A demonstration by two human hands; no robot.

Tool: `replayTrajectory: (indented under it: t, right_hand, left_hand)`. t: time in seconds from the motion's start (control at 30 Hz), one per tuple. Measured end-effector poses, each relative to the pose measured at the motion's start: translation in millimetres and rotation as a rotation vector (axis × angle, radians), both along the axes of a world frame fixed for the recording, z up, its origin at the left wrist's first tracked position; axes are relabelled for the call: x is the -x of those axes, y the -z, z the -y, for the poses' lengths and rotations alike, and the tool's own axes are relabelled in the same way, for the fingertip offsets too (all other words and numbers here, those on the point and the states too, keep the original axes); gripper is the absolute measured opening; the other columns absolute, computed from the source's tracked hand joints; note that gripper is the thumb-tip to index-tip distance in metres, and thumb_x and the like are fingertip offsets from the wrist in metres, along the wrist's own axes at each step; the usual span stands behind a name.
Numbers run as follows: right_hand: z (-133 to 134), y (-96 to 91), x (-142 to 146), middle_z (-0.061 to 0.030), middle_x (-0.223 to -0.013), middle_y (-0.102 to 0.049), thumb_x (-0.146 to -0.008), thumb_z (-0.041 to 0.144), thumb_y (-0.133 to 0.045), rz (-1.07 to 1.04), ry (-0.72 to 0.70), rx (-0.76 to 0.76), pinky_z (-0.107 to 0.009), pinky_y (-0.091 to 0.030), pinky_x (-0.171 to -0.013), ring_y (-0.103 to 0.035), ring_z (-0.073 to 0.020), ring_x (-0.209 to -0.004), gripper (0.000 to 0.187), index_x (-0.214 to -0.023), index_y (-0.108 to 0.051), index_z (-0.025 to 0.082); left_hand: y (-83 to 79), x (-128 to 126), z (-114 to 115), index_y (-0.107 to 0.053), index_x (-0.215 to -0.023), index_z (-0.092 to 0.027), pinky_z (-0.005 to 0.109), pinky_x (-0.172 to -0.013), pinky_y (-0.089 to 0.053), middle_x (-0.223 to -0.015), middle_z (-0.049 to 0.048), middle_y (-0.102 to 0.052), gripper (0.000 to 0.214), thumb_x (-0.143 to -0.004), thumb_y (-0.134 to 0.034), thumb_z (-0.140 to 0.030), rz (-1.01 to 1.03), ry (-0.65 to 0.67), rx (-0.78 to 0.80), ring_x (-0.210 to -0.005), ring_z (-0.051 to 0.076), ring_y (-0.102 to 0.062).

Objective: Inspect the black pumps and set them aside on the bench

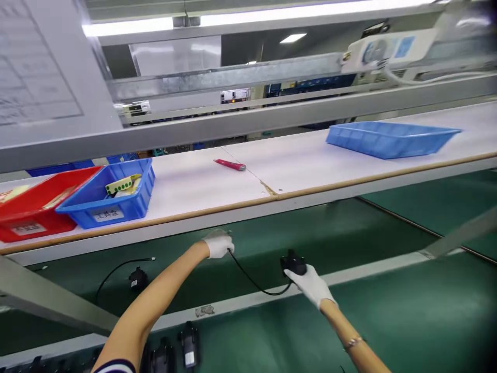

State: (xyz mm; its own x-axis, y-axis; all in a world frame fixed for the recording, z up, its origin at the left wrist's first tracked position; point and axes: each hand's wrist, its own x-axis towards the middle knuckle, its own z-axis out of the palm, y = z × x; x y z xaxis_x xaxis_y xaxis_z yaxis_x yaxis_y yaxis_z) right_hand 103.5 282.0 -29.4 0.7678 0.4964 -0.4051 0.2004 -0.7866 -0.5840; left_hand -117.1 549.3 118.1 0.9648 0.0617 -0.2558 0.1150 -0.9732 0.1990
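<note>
My left hand (219,244), in a white glove, is closed on one end of a thin black cable (248,275) below the shelf edge. From there the cable sags and runs to a small black device (294,263). That device is gripped by my gloved right hand (310,285), which is held out over the green surface. Further left, another black device (138,280) with a white label lies with its own cable (116,268). Fine detail of the held device is hard to make out.
A white shelf (186,181) crosses the view, carrying a red bin (34,212), a blue bin (116,204), a red-handled knife (230,165) and a blue tray (392,140). Several black devices (189,344) line the green surface (248,342) at lower left. A metal post (50,295) slants beside my left arm.
</note>
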Motion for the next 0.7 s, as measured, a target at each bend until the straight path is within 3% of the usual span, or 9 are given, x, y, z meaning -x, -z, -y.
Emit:
replayTrajectory:
  t: [0.13, 0.2, 0.27, 0.37, 0.47, 0.57, 0.7]
  right_hand:
    - [-92, 58.1, 19, -0.0084, -0.113, -0.071, -0.098, 0.054, -0.062, -0.009, -0.058, 0.097, -0.043, -0.057, -0.089, -0.07, -0.0216, -0.095, 0.049, -0.128, -0.061, 0.016]
    - [-129, 80.0, 43, -0.0086, -0.116, -0.069, -0.1, 0.052, -0.061, 0.0, -0.091, 0.151, -0.044, -0.058, -0.09, -0.069, -0.0221, -0.098, 0.045, -0.127, -0.062, 0.016]
    - [-156, 94.5, 67, -0.009, -0.12, -0.068, -0.1, 0.048, -0.062, 0.017, -0.131, 0.195, -0.044, -0.058, -0.09, -0.069, -0.0226, -0.1, 0.041, -0.126, -0.062, 0.016]
    - [-177, 99.5, 95, -0.0096, -0.124, -0.066, -0.1, 0.045, -0.063, 0.069, -0.214, 0.218, -0.045, -0.058, -0.091, -0.068, -0.0239, -0.105, 0.039, -0.127, -0.062, 0.016]
    - [-178, 87.2, 120, -0.012, -0.139, -0.058, -0.101, 0.042, -0.063, 0.176, -0.332, 0.158, -0.054, -0.052, -0.102, -0.061, -0.0295, -0.122, 0.044, -0.137, -0.057, 0.018]
    - [-157, 69.9, 164, -0.0131, -0.148, -0.052, -0.102, 0.04, -0.061, 0.214, -0.533, 0.057, -0.058, -0.046, -0.109, -0.055, -0.032, -0.13, 0.05, -0.146, -0.05, 0.02]
    - [-100, 56.2, 265, -0.0119, -0.15, -0.053, -0.098, 0.04, -0.068, 0.088, -0.946, -0.057, -0.055, -0.043, -0.112, -0.055, -0.0308, -0.132, 0.058, -0.149, -0.048, 0.022]
  left_hand:
    - [69.9, 54, -41, -0.073, -0.111, -0.019, 0.048, -0.11, -0.044, -0.126, 0.0098, -0.071, 0.021, -0.093, -0.063, -0.022, -0.086, -0.362, 0.006, -0.12, 0.025, -0.062]
    - [92.1, 96, -39, -0.067, -0.122, -0.015, 0.054, -0.11, -0.044, -0.135, 0.0136, -0.065, 0.03, -0.095, -0.061, -0.028, -0.122, -0.566, 0.015, -0.124, 0.028, -0.06]
    - [104.5, 142, -22, -0.065, -0.127, -0.014, 0.055, -0.107, -0.046, -0.134, 0.0168, -0.065, 0.035, -0.096, -0.056, -0.028, -0.156, -0.741, 0.055, -0.122, 0.031, -0.063]
    - [107.0, 209, 27, -0.068, -0.126, -0.018, 0.048, -0.108, -0.047, -0.132, 0.0152, -0.068, 0.039, -0.093, -0.051, -0.029, -0.169, -0.89, 0.188, -0.122, 0.031, -0.064]
    - [98.6, 269, 93, -0.069, -0.124, -0.022, 0.036, -0.108, -0.047, -0.129, 0.0092, -0.071, 0.04, -0.093, -0.046, -0.035, -0.139, -0.955, 0.326, -0.121, 0.025, -0.065]
    - [89.3, 323, 164, -0.07, -0.118, -0.026, 0.037, -0.111, -0.045, -0.127, 0.0079, -0.071, 0.041, -0.091, -0.048, -0.047, -0.006, -1.112, 0.519, -0.122, 0.026, -0.064]
    - [73.0, 377, 249, -0.074, -0.108, -0.035, 0.042, -0.11, -0.044, -0.116, 0.0046, -0.073, 0.044, -0.083, -0.054, -0.066, 0.157, -1.346, 0.838, -0.118, 0.031, -0.064]
